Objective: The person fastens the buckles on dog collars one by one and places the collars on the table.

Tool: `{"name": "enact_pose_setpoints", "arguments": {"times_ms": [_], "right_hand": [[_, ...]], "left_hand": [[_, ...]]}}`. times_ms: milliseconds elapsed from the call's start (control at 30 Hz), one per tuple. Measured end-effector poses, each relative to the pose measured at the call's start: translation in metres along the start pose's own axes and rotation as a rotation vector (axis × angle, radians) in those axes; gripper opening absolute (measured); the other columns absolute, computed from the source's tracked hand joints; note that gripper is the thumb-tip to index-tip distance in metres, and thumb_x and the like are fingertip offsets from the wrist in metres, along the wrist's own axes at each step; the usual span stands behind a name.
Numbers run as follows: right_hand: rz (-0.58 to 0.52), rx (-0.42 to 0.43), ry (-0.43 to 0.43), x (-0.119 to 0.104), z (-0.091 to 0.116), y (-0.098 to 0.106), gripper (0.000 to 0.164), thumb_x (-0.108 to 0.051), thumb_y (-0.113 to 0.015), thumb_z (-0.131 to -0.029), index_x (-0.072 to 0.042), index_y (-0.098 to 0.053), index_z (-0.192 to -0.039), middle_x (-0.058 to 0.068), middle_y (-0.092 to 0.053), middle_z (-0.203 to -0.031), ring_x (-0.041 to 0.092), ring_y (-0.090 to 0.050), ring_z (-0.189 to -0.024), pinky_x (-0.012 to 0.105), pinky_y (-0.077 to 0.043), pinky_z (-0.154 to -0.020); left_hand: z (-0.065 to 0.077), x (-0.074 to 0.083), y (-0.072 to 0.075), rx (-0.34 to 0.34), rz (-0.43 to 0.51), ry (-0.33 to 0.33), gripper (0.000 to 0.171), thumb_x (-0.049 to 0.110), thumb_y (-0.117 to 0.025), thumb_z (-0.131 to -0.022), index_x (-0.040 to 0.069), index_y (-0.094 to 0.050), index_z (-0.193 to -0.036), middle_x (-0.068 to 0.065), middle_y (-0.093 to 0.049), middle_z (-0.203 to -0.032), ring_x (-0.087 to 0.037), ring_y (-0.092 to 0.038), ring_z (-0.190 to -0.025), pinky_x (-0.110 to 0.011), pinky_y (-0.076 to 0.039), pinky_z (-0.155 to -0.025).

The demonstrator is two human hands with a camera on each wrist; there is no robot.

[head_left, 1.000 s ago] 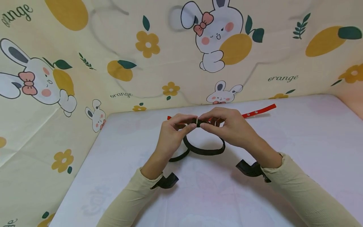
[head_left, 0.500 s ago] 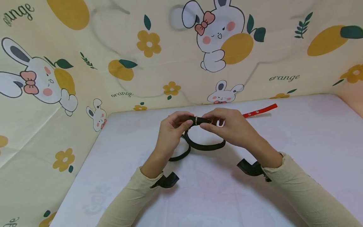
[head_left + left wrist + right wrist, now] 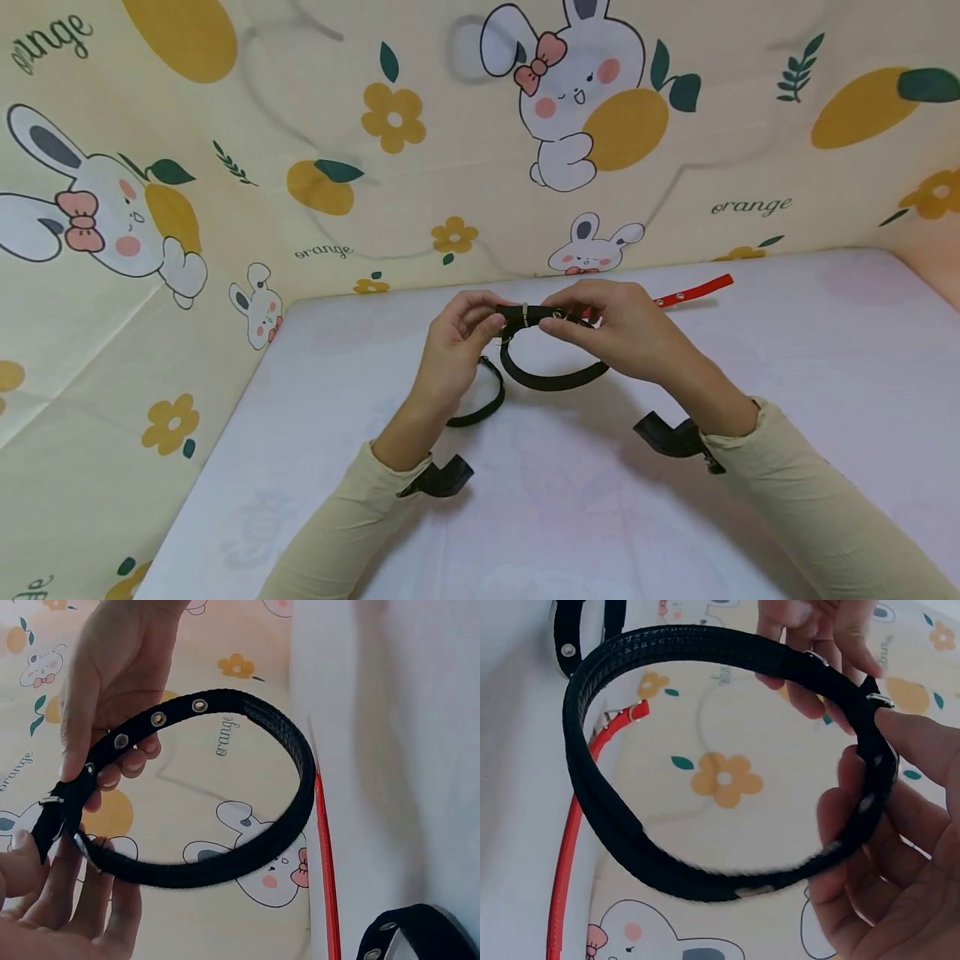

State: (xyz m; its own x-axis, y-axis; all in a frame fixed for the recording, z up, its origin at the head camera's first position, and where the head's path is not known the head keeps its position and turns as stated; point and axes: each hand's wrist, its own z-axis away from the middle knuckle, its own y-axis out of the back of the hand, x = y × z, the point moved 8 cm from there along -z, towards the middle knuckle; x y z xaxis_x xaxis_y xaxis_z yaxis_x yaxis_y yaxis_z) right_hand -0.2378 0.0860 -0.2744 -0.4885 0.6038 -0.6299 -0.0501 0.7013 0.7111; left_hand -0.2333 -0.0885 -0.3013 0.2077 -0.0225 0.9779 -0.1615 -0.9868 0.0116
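Both hands hold a black collar, closed into a loop above the table. My left hand pinches the strap end by the metal buckle between thumb and fingers. My right hand grips the strap just right of the buckle, thumb in front and fingers behind. Metal-rimmed eyelets run along the band beside it. The strap passes through the buckle and a narrow metal keeper shows between the hands.
A second, smaller black collar lies on the white table, left of the held loop and partly behind my left hand. A red collar with eyelets lies at the back, partly hidden by my right hand. Printed cloth stands behind.
My right hand has shifted slightly right and up along the strap, away from my left hand. The collar loop has moved right with it, and more strap shows between the hands.
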Motion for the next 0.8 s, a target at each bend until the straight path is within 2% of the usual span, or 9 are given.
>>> {"name": "enact_pose_setpoints", "arguments": {"times_ms": [133,400,600,667,800], "right_hand": [[0.016,0.009,0.042,-0.003,0.001,0.002,0.025,-0.036,-0.074,-0.09,-0.021,-0.075,-0.11,-0.006,-0.067,-0.088,0.014,-0.057,-0.082,0.03,-0.047,-0.069],[0.027,-0.004,0.103,-0.011,0.003,0.0,0.021,-0.031,-0.076,-0.089,-0.022,-0.074,-0.108,-0.01,-0.07,-0.096,0.009,-0.056,-0.084,0.029,-0.048,-0.074],[0.041,-0.015,0.11,-0.014,0.004,-0.003,0.021,-0.032,-0.075,-0.09,-0.021,-0.074,-0.108,-0.011,-0.07,-0.096,0.008,-0.057,-0.084,0.029,-0.049,-0.074],[0.047,-0.014,0.114,-0.014,0.004,-0.004,0.021,-0.031,-0.075,-0.09,-0.021,-0.074,-0.108,-0.011,-0.07,-0.095,0.008,-0.057,-0.084,0.029,-0.049,-0.074],[0.064,-0.006,0.13,-0.014,0.004,-0.004,0.02,-0.03,-0.076,-0.089,-0.02,-0.075,-0.106,-0.01,-0.07,-0.093,0.007,-0.057,-0.085,0.028,-0.047,-0.072]], "left_hand": [[0.0,0.0,-0.001,-0.026,-0.045,0.005,0.02,0.001,-0.058,-0.097,-0.003,-0.058,-0.117,-0.025,-0.068,-0.118,-0.007,-0.066,-0.094,-0.025,-0.052,-0.09],[0.001,-0.002,-0.008,-0.109,-0.242,-0.047,0.023,0.011,-0.068,-0.094,0.004,-0.068,-0.116,-0.013,-0.069,-0.114,-0.017,-0.068,-0.101,-0.025,-0.054,-0.086],[0.003,0.003,-0.005,-0.058,-0.343,-0.141,0.021,0.01,-0.074,-0.089,0.005,-0.072,-0.109,-0.011,-0.072,-0.108,-0.021,-0.068,-0.104,-0.032,-0.056,-0.091],[0.003,0.004,-0.004,-0.039,-0.366,-0.137,0.02,0.01,-0.074,-0.088,0.005,-0.072,-0.108,-0.011,-0.073,-0.106,-0.022,-0.069,-0.104,-0.032,-0.057,-0.089],[0.002,0.002,-0.002,-0.017,-0.36,-0.077,0.019,0.008,-0.073,-0.089,0.004,-0.072,-0.107,-0.012,-0.072,-0.103,-0.023,-0.069,-0.099,-0.03,-0.058,-0.082]]}}
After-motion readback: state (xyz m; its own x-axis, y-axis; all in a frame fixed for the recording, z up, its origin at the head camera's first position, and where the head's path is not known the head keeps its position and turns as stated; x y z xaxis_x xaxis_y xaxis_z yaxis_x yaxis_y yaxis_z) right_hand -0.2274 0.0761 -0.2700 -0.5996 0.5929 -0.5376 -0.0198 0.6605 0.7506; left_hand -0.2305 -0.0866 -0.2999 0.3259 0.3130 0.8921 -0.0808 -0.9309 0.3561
